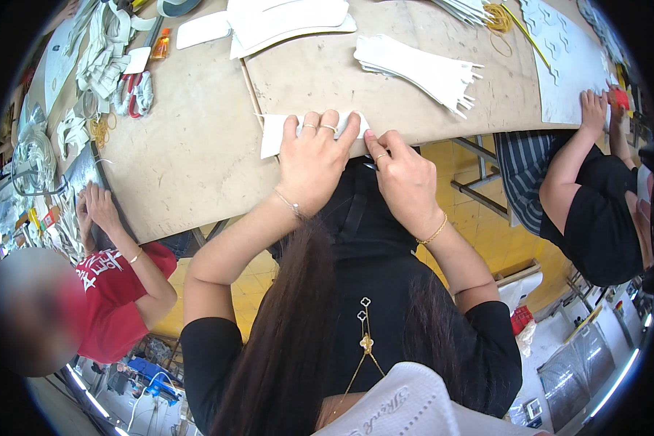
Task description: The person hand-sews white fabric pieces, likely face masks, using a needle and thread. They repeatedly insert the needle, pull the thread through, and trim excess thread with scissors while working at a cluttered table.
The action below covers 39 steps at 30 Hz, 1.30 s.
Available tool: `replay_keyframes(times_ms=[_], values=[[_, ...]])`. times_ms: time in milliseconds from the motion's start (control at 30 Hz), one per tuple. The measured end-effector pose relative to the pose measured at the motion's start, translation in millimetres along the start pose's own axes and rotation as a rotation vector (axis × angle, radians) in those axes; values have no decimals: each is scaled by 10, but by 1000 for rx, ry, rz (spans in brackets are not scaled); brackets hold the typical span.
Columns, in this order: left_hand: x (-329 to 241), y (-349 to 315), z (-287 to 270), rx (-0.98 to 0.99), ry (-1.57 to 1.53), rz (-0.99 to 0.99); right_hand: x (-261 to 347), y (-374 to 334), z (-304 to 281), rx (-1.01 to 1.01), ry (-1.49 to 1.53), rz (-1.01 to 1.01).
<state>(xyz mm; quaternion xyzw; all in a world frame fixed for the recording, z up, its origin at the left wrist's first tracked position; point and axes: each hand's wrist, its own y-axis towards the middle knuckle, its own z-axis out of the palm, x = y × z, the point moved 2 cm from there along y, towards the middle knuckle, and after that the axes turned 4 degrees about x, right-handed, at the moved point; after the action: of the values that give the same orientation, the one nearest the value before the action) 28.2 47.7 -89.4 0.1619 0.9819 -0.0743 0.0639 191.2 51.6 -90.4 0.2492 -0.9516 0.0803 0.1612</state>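
Observation:
A long, flat white piece (271,136) lies along the table's front edge before me, its middle covered by my hands. My left hand (311,161) rests on it, open, with the fingers spread and pressing it to the tabletop. At the piece's right end my right hand (405,174) is closed, thumb and forefinger pinching the edge. A small shiny metal tip (370,166) shows under the right hand's fingers; the rest of that tool is hidden. Just beyond lies a fanned stack of white pieces (414,69) with narrow strips at one end.
More white cut pieces (291,25) lie at the far side. Fabric strips (103,65), red-handled scissors (132,96) and a small orange bottle (161,43) are at the left. Rubber bands (498,18) lie far right. Co-workers sit at both sides, one in red (123,305), one in black (603,225).

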Motion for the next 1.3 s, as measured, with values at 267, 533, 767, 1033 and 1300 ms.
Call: replay_keyframes(times_ms=[267,533,767,1033,1300], values=[[452,180,13,21,63,336,-249,8,-211,148,-34,19],[354,67,73,-152,38,0,-368,806,-125,-162,41,-61],[445,120,168,-259,-36,224,-265,640,-73,-76,448,78],[380,-18,218,-329,-114,27,-70,646,-1,-21,395,48],[428,-3,268,-313,-232,4,102,406,30,14,250,21]])
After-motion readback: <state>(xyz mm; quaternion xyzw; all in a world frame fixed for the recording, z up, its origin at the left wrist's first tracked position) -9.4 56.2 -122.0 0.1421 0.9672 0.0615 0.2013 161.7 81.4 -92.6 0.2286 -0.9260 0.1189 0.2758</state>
